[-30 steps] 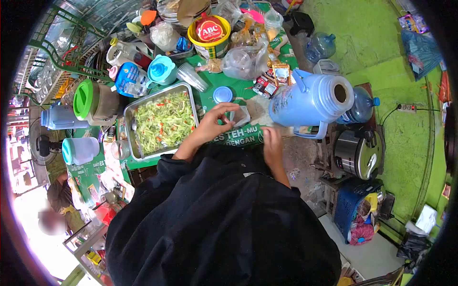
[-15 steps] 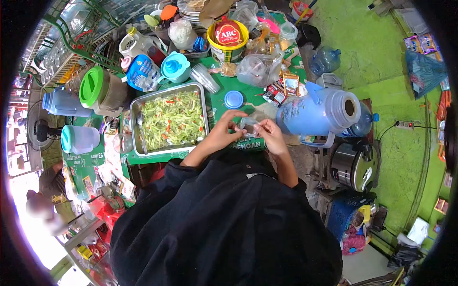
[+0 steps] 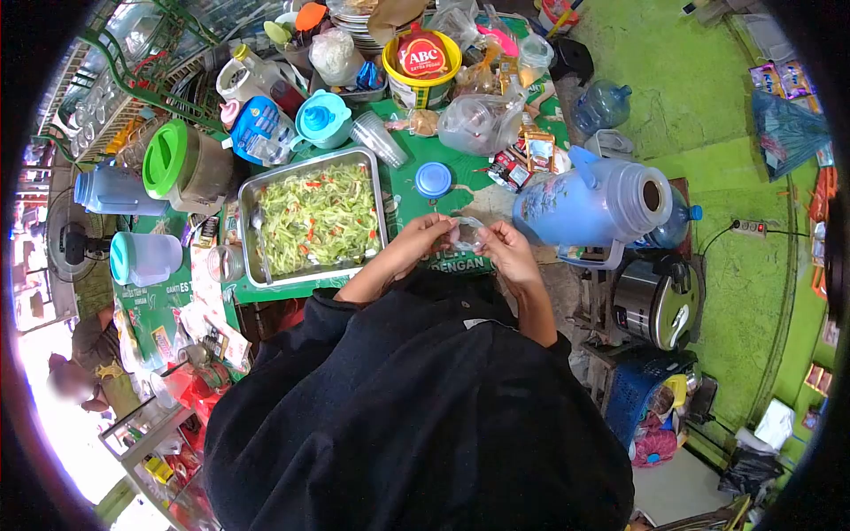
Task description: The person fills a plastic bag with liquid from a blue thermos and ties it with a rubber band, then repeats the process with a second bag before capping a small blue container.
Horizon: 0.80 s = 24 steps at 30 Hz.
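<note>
A small clear plastic bag [image 3: 465,232] hangs between both hands, above the front edge of the green table [image 3: 425,152]. My left hand [image 3: 416,243] pinches its left side. My right hand [image 3: 506,248] grips its right side. A steel tray of green shredded salad with red bits [image 3: 314,217] lies just left of my left hand, with a spoon resting along its left side. A blue lid [image 3: 434,180] sits on the table just beyond the bag.
A big blue flask [image 3: 595,208] stands right of my hands. Jugs, a yellow ABC tub [image 3: 421,64], stacked cups and sachets crowd the back. A rice cooker [image 3: 657,301] and a blue basket sit at the right. Another person is at lower left.
My right hand rose from the table edge to meet my left hand, and both now hold the clear bag a little higher.
</note>
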Each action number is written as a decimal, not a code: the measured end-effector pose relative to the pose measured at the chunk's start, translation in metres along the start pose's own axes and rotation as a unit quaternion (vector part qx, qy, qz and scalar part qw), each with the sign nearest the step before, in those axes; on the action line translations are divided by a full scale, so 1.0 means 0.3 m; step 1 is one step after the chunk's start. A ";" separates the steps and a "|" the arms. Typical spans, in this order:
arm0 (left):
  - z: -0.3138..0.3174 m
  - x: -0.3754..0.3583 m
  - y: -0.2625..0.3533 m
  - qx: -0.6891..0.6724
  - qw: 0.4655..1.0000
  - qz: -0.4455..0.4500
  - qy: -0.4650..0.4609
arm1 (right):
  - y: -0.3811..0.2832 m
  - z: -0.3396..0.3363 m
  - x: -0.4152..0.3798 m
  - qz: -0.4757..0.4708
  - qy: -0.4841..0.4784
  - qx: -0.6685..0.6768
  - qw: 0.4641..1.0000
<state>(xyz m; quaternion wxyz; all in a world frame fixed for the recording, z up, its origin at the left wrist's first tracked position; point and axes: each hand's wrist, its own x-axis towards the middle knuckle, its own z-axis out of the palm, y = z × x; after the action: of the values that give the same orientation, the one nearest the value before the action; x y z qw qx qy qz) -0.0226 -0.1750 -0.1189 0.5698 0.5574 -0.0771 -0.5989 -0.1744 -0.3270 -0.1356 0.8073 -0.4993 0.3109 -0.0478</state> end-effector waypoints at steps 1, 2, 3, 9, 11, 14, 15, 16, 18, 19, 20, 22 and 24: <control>0.002 -0.003 0.006 -0.020 1.000 0.016 0.002 | -0.004 0.001 -0.003 0.000 0.001 0.000 1.000; 0.003 -0.004 0.008 -0.041 0.999 0.032 0.004 | -0.006 0.000 -0.004 -0.009 0.004 -0.012 1.000; -0.003 0.007 0.001 -0.041 0.999 0.032 0.004 | -0.011 0.003 -0.004 -0.018 0.008 -0.023 1.000; -0.034 0.038 0.055 0.212 0.957 0.193 0.046 | -0.066 0.033 0.038 -0.121 0.049 -0.145 0.981; -0.033 0.006 0.126 0.466 0.814 0.338 0.079 | -0.059 0.009 0.076 -0.115 0.027 -0.104 0.988; -0.010 -0.038 0.187 0.512 0.770 0.373 0.080 | -0.072 -0.005 0.094 -0.103 -0.019 -0.115 0.988; -0.005 -0.045 0.198 0.525 0.753 0.389 0.074 | -0.109 0.016 0.081 -0.088 -0.012 -0.118 0.989; -0.003 -0.050 0.201 0.525 0.753 0.390 0.075 | -0.129 0.029 0.075 -0.073 -0.005 -0.121 0.990; 0.002 -0.054 0.204 0.565 0.730 0.381 0.060 | -0.123 0.029 0.092 -0.127 -0.036 -0.166 0.977; -0.001 -0.052 0.204 0.565 0.729 0.382 0.059 | -0.124 0.030 0.096 -0.180 -0.067 -0.211 0.958; -0.009 -0.050 0.202 0.544 0.739 0.394 0.057 | -0.123 0.028 0.092 -0.180 -0.066 -0.212 0.958; -0.022 -0.037 0.195 0.523 0.748 0.405 0.056 | -0.154 0.072 0.063 -0.281 -0.066 -0.424 0.859; -0.028 -0.022 0.186 0.445 0.816 0.367 0.036 | -0.132 0.091 0.068 -0.297 -0.049 -0.461 0.835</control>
<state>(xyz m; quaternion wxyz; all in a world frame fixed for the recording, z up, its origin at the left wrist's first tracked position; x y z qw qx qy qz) 0.0152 -0.1842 -0.0777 0.4392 0.7019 -0.5134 -0.2257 -0.1336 -0.3334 -0.1032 0.4446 -0.8837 0.0937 -0.1119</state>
